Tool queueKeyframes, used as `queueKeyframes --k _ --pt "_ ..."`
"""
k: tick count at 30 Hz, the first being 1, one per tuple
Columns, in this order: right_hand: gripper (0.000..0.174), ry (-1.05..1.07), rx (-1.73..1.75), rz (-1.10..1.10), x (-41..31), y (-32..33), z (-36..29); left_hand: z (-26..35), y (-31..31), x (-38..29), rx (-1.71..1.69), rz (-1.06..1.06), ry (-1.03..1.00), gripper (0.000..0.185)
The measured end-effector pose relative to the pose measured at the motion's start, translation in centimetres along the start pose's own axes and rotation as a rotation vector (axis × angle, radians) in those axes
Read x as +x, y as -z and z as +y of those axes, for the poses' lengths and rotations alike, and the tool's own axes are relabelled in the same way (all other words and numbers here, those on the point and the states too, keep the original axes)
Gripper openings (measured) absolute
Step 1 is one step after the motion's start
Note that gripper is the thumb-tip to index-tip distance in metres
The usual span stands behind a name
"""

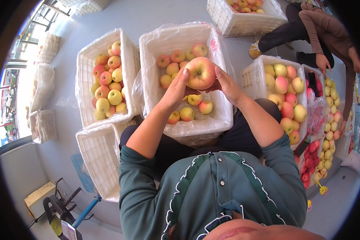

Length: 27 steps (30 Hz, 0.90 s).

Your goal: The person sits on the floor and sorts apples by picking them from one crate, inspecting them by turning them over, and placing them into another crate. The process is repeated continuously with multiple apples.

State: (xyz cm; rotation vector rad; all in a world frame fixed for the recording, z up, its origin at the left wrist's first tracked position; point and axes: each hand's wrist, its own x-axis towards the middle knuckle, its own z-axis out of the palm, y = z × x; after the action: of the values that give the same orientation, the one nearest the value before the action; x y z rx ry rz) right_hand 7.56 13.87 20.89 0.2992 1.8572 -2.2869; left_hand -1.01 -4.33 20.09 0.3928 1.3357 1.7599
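A large yellow-red apple (200, 73) is held up between my two hands, its hollow facing the camera. My left hand (177, 87) grips its left side, thumb on the skin. On the opposite side, my right hand (228, 85) closes around the edge with its thumb up. Below them stands a white plastic crate (186, 35) lined with clear film, between my knees. Several smaller apples (171, 68) lie in it, some hidden by the held apple and my hands.
To the left, another lined crate (84, 81) holds many apples; a white crate (97, 156) stands below it. At right are a crate of large apples (288, 90) and rows of fruit. Another person (327, 33) bends over the fruit there. A blue-posted scale (85, 211) stands lower left.
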Motion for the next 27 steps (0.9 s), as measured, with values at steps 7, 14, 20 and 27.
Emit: queueKeyframes --k 7,14,20,27 --pt "0.089 0.189 -0.409 0.059 -0.7 -0.2 -0.7 0.3 -0.1 0.0 -0.266 -0.022 0.111 0.062" --pt "0.112 0.243 -0.399 0.008 -0.7 -0.7 -1.6 -0.2 -0.3 -0.1 -0.466 -0.057 0.184 0.066" --pt "0.116 0.236 -0.112 -0.125 -1.5 -1.0 -1.7 -1.0 -0.6 -0.4 -0.513 -0.197 0.327 0.061" --pt "0.099 0.120 0.246 -0.103 -0.4 -0.7 -0.5 -1.8 0.3 0.0 -0.403 -0.221 0.384 0.045"
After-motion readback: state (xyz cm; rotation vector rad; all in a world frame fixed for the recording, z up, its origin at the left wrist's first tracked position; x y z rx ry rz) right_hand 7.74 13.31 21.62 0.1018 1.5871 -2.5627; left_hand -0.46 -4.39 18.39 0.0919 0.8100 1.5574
